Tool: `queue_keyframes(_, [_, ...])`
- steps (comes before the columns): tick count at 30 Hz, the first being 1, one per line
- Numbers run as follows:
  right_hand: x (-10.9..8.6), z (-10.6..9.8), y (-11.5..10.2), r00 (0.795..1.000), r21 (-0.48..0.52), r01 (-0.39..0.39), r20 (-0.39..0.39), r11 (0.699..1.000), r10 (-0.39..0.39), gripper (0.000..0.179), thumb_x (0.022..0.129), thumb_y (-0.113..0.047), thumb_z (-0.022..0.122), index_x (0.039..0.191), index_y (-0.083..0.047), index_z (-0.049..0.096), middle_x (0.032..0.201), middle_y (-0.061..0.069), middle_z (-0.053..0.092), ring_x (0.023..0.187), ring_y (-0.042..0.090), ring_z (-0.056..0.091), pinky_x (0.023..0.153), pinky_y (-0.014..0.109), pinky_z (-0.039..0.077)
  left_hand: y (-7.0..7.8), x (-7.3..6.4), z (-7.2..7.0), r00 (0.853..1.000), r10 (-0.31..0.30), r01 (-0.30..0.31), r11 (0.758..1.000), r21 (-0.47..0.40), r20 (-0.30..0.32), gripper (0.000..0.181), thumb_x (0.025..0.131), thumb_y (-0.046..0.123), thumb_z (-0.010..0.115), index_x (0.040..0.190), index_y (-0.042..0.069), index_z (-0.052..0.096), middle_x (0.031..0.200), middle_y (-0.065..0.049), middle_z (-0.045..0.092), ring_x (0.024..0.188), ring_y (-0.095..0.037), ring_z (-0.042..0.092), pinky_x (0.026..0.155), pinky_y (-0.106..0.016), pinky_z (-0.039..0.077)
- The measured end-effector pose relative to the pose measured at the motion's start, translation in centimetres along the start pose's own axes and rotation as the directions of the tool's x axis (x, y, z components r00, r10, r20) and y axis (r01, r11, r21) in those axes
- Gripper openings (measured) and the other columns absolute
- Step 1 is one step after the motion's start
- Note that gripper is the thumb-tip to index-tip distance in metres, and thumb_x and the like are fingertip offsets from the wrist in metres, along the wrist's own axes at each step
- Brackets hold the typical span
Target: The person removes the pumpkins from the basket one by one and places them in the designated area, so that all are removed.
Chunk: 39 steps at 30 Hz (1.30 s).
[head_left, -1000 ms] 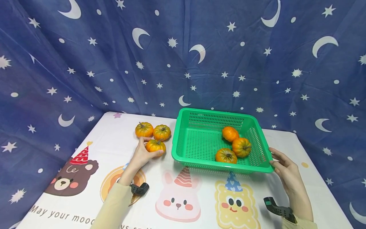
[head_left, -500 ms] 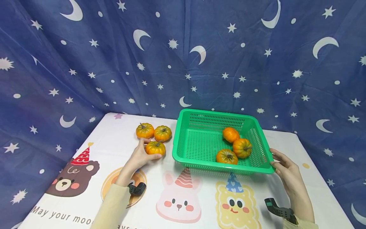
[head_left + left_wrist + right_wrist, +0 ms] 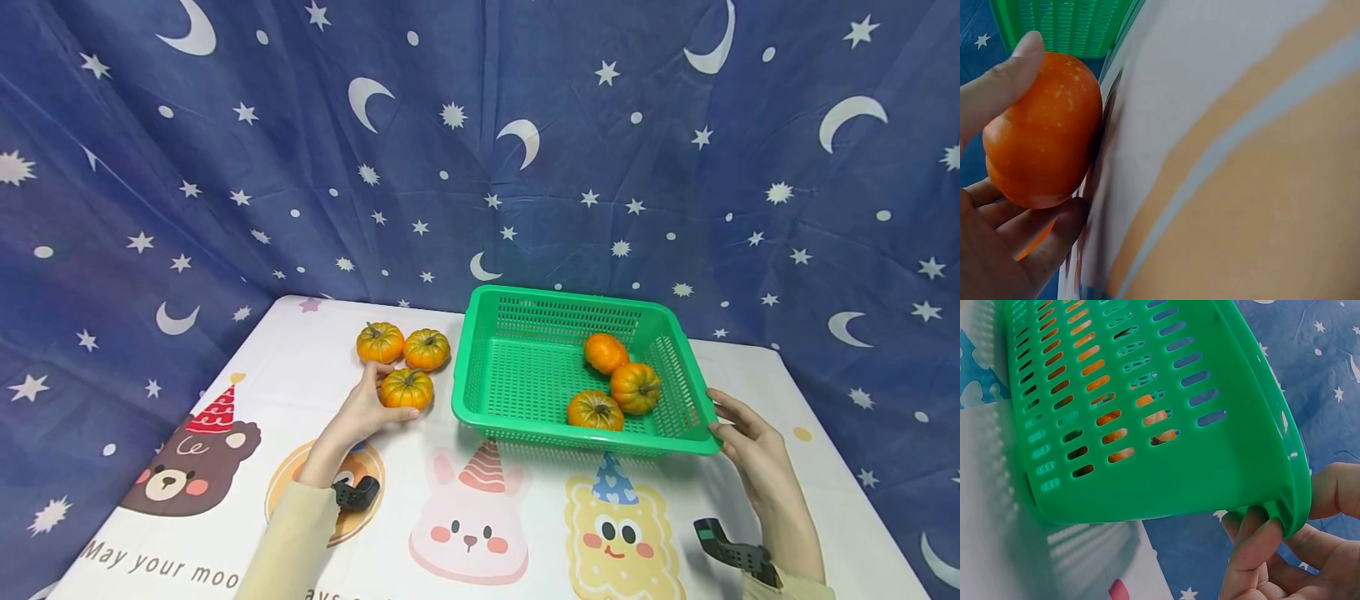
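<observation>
Far to the left of the green basket point(image 3: 525, 371), a bear print point(image 3: 187, 467) shows on the white tablecloth point(image 3: 397, 462). Nearer the basket's left side, a black wrist device point(image 3: 356, 493) sits at the end of your pale sleeve point(image 3: 296, 533), and your left hand point(image 3: 367, 408) has its thumb and fingers bent part-way round one small orange pumpkin point(image 3: 407, 390), holding it by its sides. That pumpkin is just left of the basket, stem up; whether it is clear of the cloth you cannot tell. Behind it, also left of the basket, are a back-left pumpkin point(image 3: 379, 342) and a back-right pumpkin point(image 3: 427, 349), the latter closer to the basket wall. In front of the basket's left part you have a rabbit print point(image 3: 468, 533). Inside the basket, in its right half, lie a front pumpkin point(image 3: 595, 410), a rear pumpkin point(image 3: 606, 353) and a right pumpkin point(image 3: 635, 388). At the basket's right front corner, your right hand point(image 3: 757, 442) pinches the rim between thumb and fingers, closed to the rim's thickness.
</observation>
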State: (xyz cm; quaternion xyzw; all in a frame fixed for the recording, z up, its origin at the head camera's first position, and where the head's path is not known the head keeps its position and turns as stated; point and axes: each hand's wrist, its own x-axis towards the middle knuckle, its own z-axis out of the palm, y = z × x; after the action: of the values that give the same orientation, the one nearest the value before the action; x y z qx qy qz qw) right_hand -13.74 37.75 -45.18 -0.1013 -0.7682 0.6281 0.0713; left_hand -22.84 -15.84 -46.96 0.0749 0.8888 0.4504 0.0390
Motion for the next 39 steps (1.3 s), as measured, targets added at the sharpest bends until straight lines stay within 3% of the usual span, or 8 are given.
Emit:
queue_keyframes(3, [0.2,-0.1,0.3,1.000,-0.005,-0.004,-0.006,1.000,0.004,0.049,0.094,-0.012,0.057,0.142,-0.015,0.046,0.113,-0.012,0.052,0.094,-0.001,0.060,0.073,0.015,0.053,0.0,0.2,0.1,1.000,0.009,-0.009,1.000,0.006,0.004,0.082,0.073,0.027,0.084,0.132,0.002,0.033,0.142,-0.025,0.042,0.132,-0.045,0.041,0.111,-0.058,0.030])
queue_keyframes(10, [-2.0,1.5,-3.6,1.000,0.025,0.013,0.016,1.000,-0.014,0.051,0.095,-0.008,0.054,0.144,-0.004,0.040,0.108,-0.014,0.051,0.089,-0.006,0.058,0.072,0.011,0.051,0.1,0.5,0.3,1.000,0.008,-0.008,1.000,-0.003,0.008,0.083,0.073,0.024,0.084,0.133,0.003,0.032,0.142,-0.026,0.042,0.132,-0.043,0.042,0.111,-0.057,0.031])
queue_keyframes(25, [-2.0,1.5,-3.7,1.000,0.023,0.004,0.017,1.000,-0.005,0.050,0.095,-0.008,0.054,0.144,-0.006,0.041,0.107,-0.015,0.052,0.088,-0.005,0.058,0.070,0.011,0.051,0.3,0.6,0.8,1.000,-0.009,0.009,1.000,0.001,0.009,0.092,0.070,0.027,0.086,0.141,0.004,0.031,0.146,-0.023,0.038,0.134,-0.041,0.040,0.112,-0.058,0.029])
queue_keyframes(29, [-1.4,0.8,-2.5,1.000,0.011,0.008,0.026,1.000,-0.008,0.049,0.095,-0.009,0.054,0.144,-0.010,0.043,0.108,-0.014,0.052,0.090,-0.004,0.058,0.071,0.013,0.052,0.3,0.6,0.8,1.000,0.001,-0.001,1.000,0.000,0.017,0.094,0.069,0.028,0.086,0.142,0.004,0.031,0.149,-0.021,0.036,0.135,-0.041,0.038,0.113,-0.058,0.028])
queue_keyframes(36, [2.1,-1.7,4.0,0.999,0.041,0.044,0.026,0.998,-0.045,0.050,0.094,-0.011,0.059,0.142,-0.019,0.048,0.117,-0.008,0.053,0.095,0.004,0.060,0.071,0.017,0.054,0.2,0.5,0.5,0.999,0.026,-0.026,1.000,0.002,0.029,0.092,0.071,0.030,0.084,0.142,0.003,0.032,0.148,-0.022,0.038,0.134,-0.041,0.040,0.112,-0.058,0.030])
queue_keyframes(39, [2.4,-1.9,4.6,0.998,0.035,0.047,0.028,0.998,-0.048,0.051,0.094,-0.012,0.059,0.142,-0.020,0.047,0.119,-0.008,0.052,0.096,0.005,0.059,0.072,0.017,0.053,0.2,0.5,0.4,0.999,0.022,-0.022,1.000,-0.008,0.036,0.092,0.073,0.030,0.083,0.144,0.004,0.031,0.146,-0.022,0.040,0.132,-0.041,0.042,0.110,-0.057,0.032])
